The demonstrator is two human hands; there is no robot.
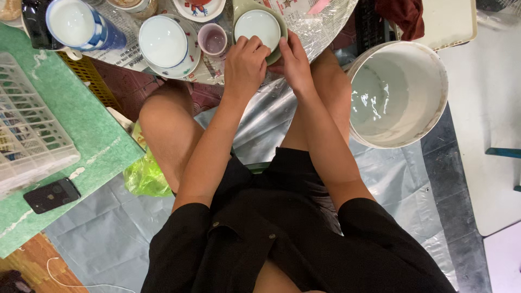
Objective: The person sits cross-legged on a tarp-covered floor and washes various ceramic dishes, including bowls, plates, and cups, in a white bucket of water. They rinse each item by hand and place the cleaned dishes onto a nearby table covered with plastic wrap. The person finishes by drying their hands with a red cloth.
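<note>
Hands meet at the near edge of the plastic-covered desk [320,27], both on a pale green bowl [259,28] filled with a milky white liquid. The left hand [245,62] has its grip closed over the bowl's near rim, fingers curled on top; the right hand [293,59] presses its grip against the bowl's right side, thumb along the rim. The bowl sits at the desk's near edge, just above the person's bare knees. Just to its left stands a small lilac cup [213,39], and beyond that a white bowl on a patterned plate [164,43], also full of white liquid. A blue-striped mug [81,24] lies toward the desk's far left corner. Beside the right knee, on the floor's grey sheeting [401,179], stands a large white bucket [399,92] holding pale liquid. To the left, a green board [92,125] carries a white plastic basket [27,130] and a black phone [51,195]. A crumpled green bag [145,176] lies under the left thigh.
</note>
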